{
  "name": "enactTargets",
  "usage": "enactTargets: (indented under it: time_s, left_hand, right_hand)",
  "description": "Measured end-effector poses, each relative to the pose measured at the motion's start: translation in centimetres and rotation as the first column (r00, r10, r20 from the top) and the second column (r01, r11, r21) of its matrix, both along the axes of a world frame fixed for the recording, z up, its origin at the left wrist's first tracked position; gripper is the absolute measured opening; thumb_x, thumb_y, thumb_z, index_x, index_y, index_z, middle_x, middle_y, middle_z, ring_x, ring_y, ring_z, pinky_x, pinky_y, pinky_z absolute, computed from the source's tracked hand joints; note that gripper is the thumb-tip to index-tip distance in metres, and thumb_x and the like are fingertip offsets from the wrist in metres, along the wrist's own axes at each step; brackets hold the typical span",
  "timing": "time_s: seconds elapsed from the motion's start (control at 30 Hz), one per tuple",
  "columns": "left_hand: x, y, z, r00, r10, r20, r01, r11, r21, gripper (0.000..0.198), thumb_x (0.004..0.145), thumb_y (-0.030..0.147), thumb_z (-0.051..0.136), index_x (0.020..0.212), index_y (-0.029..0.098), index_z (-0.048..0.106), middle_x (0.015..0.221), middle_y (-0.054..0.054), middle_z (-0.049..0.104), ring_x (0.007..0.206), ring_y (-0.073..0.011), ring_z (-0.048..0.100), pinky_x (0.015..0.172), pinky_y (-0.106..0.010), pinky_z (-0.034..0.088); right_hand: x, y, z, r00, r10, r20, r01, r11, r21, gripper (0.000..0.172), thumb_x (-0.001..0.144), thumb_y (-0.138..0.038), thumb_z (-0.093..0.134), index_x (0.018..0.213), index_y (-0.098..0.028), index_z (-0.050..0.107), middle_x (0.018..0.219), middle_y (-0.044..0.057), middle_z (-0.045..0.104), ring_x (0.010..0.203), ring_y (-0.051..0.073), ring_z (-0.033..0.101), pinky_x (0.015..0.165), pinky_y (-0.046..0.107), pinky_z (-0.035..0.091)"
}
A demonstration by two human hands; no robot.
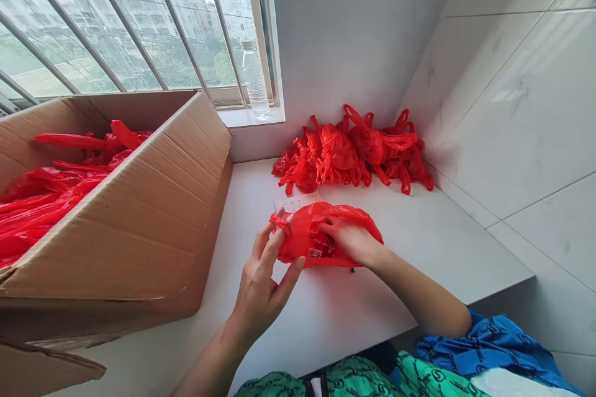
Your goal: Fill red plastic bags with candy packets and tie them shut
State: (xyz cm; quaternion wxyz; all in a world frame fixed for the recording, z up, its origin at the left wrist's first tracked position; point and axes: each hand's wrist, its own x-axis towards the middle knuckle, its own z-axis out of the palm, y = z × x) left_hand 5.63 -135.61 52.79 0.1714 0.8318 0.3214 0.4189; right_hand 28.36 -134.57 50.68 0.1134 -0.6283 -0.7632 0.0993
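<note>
A red plastic bag (311, 229) with something packed inside lies on the white counter (433, 242) in front of me. My left hand (263, 282) pinches the bag's handle end at its left side, fingers closed on the plastic. My right hand (351, 239) rests on top of the bag and presses it down, its fingers curled into the plastic. A white paper slip (298, 201) pokes out just behind the bag.
A pile of tied red bags (354, 152) sits in the far corner against the wall. A large open cardboard box (139, 217) full of flat red bags (51, 189) stands at left. A clear water bottle (255, 79) stands on the window sill. Tiled wall at right.
</note>
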Motion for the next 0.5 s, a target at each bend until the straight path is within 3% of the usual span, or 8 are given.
enactTargets:
  time_s: [0.13, 0.23, 0.3, 0.33, 0.43, 0.5]
  left_hand:
    - [-0.3, 0.4, -0.3, 0.998, 0.047, -0.039, -0.047, 0.999, -0.001, 0.056, 0.095, 0.024, 0.056, 0.148, 0.023, 0.036, 0.146, -0.018, 0.042, 0.128, -0.0290, 0.052, 0.086, -0.035, 0.057]
    - [-0.5, 0.8, -0.5, 0.989, 0.101, -0.110, -0.108, 0.992, -0.059, 0.054, 0.096, 0.031, 0.056, 0.146, 0.024, 0.038, 0.139, -0.017, 0.049, 0.089, -0.0185, 0.066, 0.065, -0.027, 0.056]
    - [-0.4, 1.1, -0.6, 0.983, 0.108, -0.150, -0.124, 0.987, -0.101, 0.053, 0.096, 0.035, 0.055, 0.145, 0.023, 0.039, 0.130, -0.014, 0.056, 0.070, -0.0130, 0.063, 0.061, -0.027, 0.055]
    - [-0.3, 1.2, -0.6, 0.982, 0.105, -0.158, -0.123, 0.986, -0.109, 0.054, 0.096, 0.036, 0.056, 0.145, 0.023, 0.039, 0.127, -0.012, 0.059, 0.070, -0.0134, 0.064, 0.064, -0.028, 0.055]
    - [0.1, 1.5, -0.4, 0.981, 0.094, -0.168, -0.115, 0.987, -0.116, 0.060, 0.093, 0.041, 0.061, 0.146, 0.023, 0.040, 0.128, -0.012, 0.063, 0.095, -0.0212, 0.068, 0.081, -0.033, 0.056]
    - [0.3, 1.6, -0.2, 0.980, 0.085, -0.182, -0.113, 0.982, -0.150, 0.066, 0.090, 0.046, 0.064, 0.147, 0.024, 0.039, 0.132, -0.012, 0.061, 0.110, -0.0247, 0.065, 0.087, -0.035, 0.055]
  right_hand:
    - [0.5, -0.2, 1.1, 0.994, 0.057, -0.091, -0.054, 0.998, 0.039, 0.011, 0.091, -0.030, 0.062, 0.097, -0.021, 0.065, 0.089, 0.004, 0.068, 0.082, 0.017, 0.063, 0.068, 0.025, 0.043]
    - [0.5, -0.8, 2.1, 0.919, 0.067, -0.388, -0.041, 0.996, 0.075, 0.024, 0.089, -0.044, 0.065, 0.096, -0.021, 0.061, 0.086, 0.002, 0.069, 0.075, 0.016, 0.064, 0.066, 0.026, 0.047]
    - [0.1, -1.2, 2.5, 0.775, 0.039, -0.631, -0.034, 0.999, 0.020, 0.029, 0.088, -0.050, 0.065, 0.092, -0.022, 0.058, 0.082, 0.000, 0.069, 0.070, 0.015, 0.065, 0.065, 0.028, 0.050]
    - [-0.2, -1.3, 2.5, 0.677, 0.017, -0.736, -0.052, 0.998, -0.025, 0.031, 0.087, -0.052, 0.065, 0.091, -0.022, 0.057, 0.080, -0.001, 0.068, 0.068, 0.015, 0.065, 0.064, 0.028, 0.051]
    - [-1.3, -1.2, 2.4, 0.385, -0.060, -0.921, -0.149, 0.981, -0.126, 0.033, 0.085, -0.052, 0.068, 0.093, -0.022, 0.057, 0.076, -0.002, 0.067, 0.062, 0.015, 0.064, 0.059, 0.029, 0.053]
    - [-1.8, -1.0, 2.1, 0.265, -0.087, -0.960, -0.192, 0.971, -0.141, 0.034, 0.083, -0.050, 0.071, 0.094, -0.021, 0.058, 0.074, -0.002, 0.067, 0.060, 0.014, 0.063, 0.057, 0.028, 0.051]
